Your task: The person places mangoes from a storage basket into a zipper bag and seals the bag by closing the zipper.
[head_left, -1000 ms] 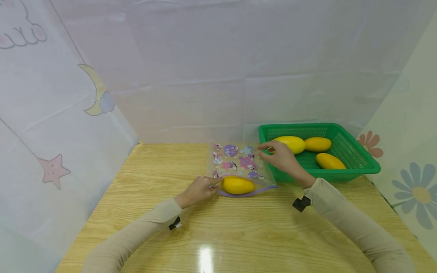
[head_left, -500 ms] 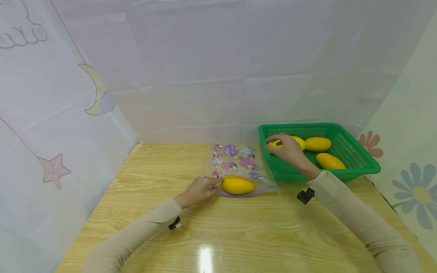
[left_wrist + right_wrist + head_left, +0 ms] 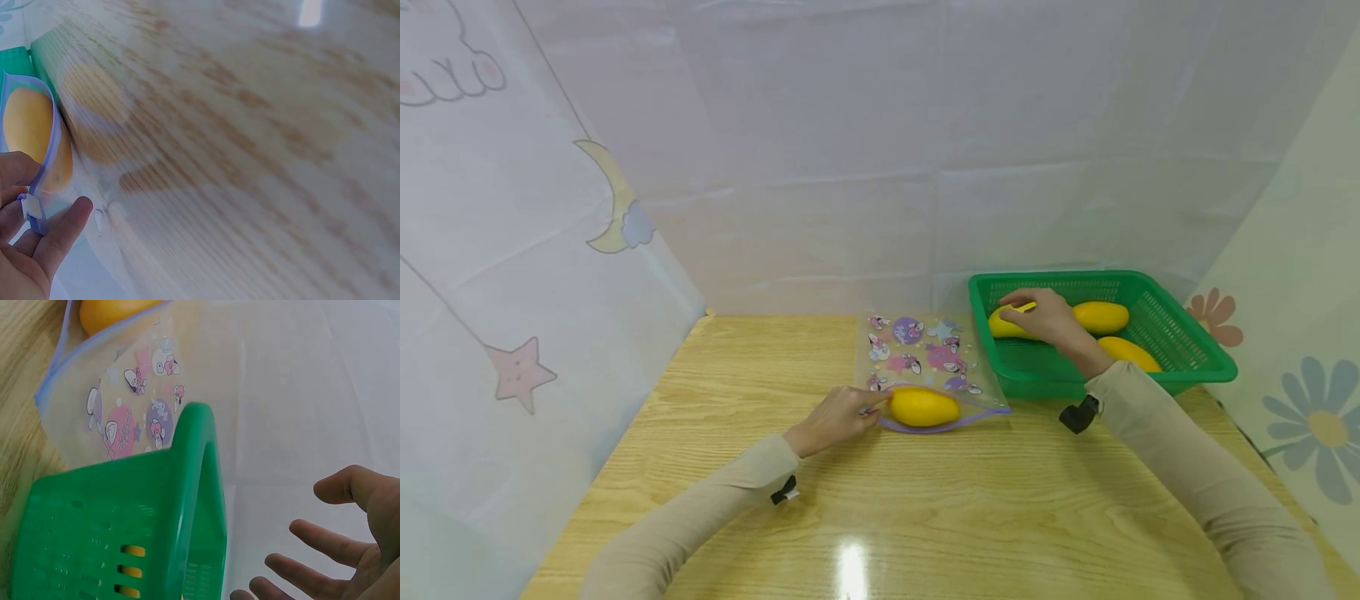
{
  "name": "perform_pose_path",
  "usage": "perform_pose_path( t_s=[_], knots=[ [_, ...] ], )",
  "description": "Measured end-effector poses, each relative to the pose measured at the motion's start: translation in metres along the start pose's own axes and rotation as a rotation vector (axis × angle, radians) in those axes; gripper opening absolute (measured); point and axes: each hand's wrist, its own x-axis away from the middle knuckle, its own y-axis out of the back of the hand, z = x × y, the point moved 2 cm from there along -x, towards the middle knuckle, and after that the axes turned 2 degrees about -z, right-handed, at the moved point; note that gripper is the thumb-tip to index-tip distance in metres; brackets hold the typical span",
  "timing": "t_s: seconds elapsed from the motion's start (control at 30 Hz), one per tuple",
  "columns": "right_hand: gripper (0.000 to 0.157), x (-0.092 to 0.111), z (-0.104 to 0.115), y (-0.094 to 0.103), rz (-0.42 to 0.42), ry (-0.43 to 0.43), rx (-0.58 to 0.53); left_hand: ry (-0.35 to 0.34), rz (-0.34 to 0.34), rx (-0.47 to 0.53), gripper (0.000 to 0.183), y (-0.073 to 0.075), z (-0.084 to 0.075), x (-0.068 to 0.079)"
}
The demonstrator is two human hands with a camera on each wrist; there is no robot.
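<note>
My left hand (image 3: 835, 422) pinches the left end of the purple zip edge of a clear printed zip bag (image 3: 910, 364). In the left wrist view a white slider (image 3: 31, 208) shows between its fingers. A yellow mango (image 3: 924, 407) lies inside the bag's mouth. My right hand (image 3: 1047, 319) is over the green basket (image 3: 1033, 388), fingers and thumb spread apart around empty space in the right wrist view. Below it is a long yellow fruit (image 3: 1002, 323), partly hidden by the hand.
Two more mangoes, one at the back (image 3: 1101, 317) and one in front (image 3: 1129, 354), lie in the basket. The basket stands at the table's right rear, beside the bag. A pale cloth wall (image 3: 820, 208) rises behind the wooden table (image 3: 880, 500).
My right hand has moved right, from above the bag's right edge to over the yellow fruit in the basket. The left hand and the bag have stayed put.
</note>
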Motion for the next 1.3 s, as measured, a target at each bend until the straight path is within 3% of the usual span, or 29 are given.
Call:
perform_pose_path(
  t_s=[0.4,1.0,1.3],
  knots=[
    [0.052,-0.012,-0.015,0.020,0.022,-0.061,-0.062,-0.011,-0.005,0.011,0.035,0.001,0.000,0.001],
    [0.068,-0.031,-0.049,0.035,0.108,-0.249,-0.302,-0.011,-0.015,-0.003,0.034,0.002,-0.001,0.000],
    [0.076,-0.037,-0.058,0.046,0.131,-0.312,-0.325,-0.013,-0.020,0.004,0.036,0.002,-0.002,0.000]
  ],
)
